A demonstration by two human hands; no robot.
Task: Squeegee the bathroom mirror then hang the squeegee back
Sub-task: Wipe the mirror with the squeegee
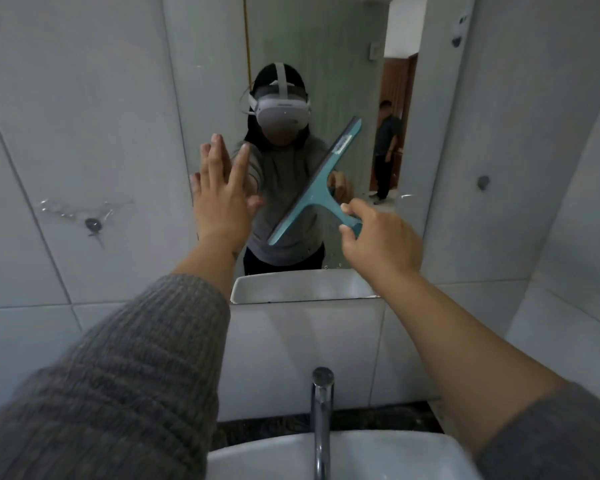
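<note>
Teal squeegee [317, 183]: gripped by its handle in my right hand [378, 237], blade tilted against the mirror [291, 46] above the faucet [321, 410]; left hand [219, 195], fingers spread, braces the glass.
</note>
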